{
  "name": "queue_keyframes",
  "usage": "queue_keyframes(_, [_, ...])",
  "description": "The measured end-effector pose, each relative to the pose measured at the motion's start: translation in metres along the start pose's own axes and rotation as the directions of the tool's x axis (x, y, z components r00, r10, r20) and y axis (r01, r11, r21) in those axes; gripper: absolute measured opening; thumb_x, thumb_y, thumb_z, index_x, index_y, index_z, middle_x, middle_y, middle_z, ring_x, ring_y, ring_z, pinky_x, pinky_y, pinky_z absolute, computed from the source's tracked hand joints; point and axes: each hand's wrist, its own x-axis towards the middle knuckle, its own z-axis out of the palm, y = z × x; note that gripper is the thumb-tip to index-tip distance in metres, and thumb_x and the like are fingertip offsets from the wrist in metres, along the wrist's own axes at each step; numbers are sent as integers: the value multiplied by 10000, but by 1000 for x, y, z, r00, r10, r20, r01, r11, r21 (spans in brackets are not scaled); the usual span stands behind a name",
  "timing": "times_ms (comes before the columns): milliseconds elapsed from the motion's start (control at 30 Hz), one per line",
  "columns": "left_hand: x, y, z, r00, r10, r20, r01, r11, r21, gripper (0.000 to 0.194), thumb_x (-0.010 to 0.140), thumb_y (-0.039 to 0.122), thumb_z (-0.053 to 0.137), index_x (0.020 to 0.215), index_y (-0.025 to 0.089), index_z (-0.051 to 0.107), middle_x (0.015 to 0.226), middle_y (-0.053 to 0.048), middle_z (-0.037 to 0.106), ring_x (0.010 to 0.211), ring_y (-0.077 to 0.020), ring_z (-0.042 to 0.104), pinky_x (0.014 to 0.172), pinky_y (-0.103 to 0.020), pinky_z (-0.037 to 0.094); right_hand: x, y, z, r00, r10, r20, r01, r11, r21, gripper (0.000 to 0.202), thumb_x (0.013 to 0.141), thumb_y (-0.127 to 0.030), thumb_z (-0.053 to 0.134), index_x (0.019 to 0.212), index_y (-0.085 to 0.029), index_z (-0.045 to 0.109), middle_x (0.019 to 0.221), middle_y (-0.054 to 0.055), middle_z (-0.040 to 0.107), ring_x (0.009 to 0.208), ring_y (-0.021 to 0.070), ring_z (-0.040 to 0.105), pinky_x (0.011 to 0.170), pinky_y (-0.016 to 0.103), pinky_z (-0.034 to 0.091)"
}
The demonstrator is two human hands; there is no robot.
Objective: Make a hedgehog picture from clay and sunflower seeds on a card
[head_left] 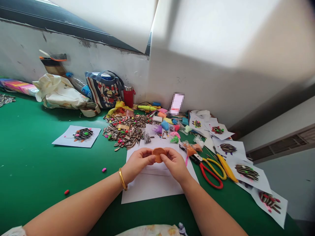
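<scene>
Between my two hands is a flattened round piece of orange modelling clay (158, 154). My left hand (141, 160) pinches its left edge with thumb and fingers, and a gold bangle (122, 179) circles that wrist. The right edge is pinched by my right hand (174, 162). Both hands hover over white paper sheets (152, 186) on the green table. Just beyond them lie a heap of striped sunflower seeds (130, 131) and small bags of coloured clay, among them a blue lump (165, 125) and an orange one (191, 150).
Red and yellow-handled scissors (211, 173) and a yellow utility knife (227, 168) lie at the right. Several cards with seed hedgehogs (247, 172) line the right edge; another card (66, 139) lies left. A red flask (128, 96), striped bag (104, 90) and phone (176, 104) stand behind.
</scene>
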Motion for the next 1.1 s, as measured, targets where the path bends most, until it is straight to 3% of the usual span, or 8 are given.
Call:
queue_keyframes(133, [1, 0, -1, 1000, 17, -25, -16, 999, 52, 315, 712, 379, 749, 899, 137, 670, 818, -46, 690, 754, -158, 611, 712, -278, 478, 1, 4, -2, 999, 23, 27, -23, 1000, 3, 209, 840, -332, 610, 994, -194, 641, 952, 48, 677, 882, 193, 622, 820, 330, 491])
queue_keyframes(267, [2, 0, -1, 996, 35, -81, -35, 999, -1, 329, 732, 395, 730, 937, 145, 670, 857, -48, 698, 769, -159, 623, 740, -290, 489, 3, 4, -4, 1000, 23, 14, -23, 999, 25, 199, 827, -334, 632, 966, -191, 634, 944, 43, 664, 874, 186, 606, 807, 319, 476])
queue_keyframes(400, [2, 0, -2, 998, 38, -47, -37, 999, 17, 344, 721, 390, 742, 957, 149, 670, 882, -52, 696, 788, -162, 619, 729, -283, 487, 4, 4, -4, 999, 51, 5, -51, 992, 112, 200, 817, -346, 643, 940, -190, 619, 909, 34, 653, 842, 175, 599, 768, 300, 474])
queue_keyframes(567, [2, 0, -3, 998, 31, -58, -24, 994, 110, 292, 722, 393, 730, 852, 139, 670, 757, -30, 663, 714, -147, 590, 679, -266, 463, 2, 3, -1, 998, 18, 55, -21, 999, 50, 237, 801, -332, 667, 996, -207, 615, 960, 34, 651, 883, 184, 601, 805, 315, 475])
queue_keyframes(800, [1, 0, -1, 1000, 27, 5, -28, 992, 121, 324, 720, 402, 728, 902, 143, 658, 839, -45, 664, 737, -147, 579, 680, -265, 453, 2, 0, -1, 998, 65, 9, -66, 993, 94, 215, 823, -346, 639, 973, -193, 618, 916, 37, 659, 843, 178, 611, 776, 315, 487])
queue_keyframes(1100, [2, 0, -1, 994, 72, -82, -60, 988, 141, 319, 732, 453, 694, 808, 150, 636, 757, -32, 646, 711, -154, 573, 667, -274, 445, 0, -3, 2, 989, 102, 105, -104, 995, 6, 246, 812, -351, 644, 992, -185, 636, 952, 46, 671, 883, 198, 623, 780, 326, 499])
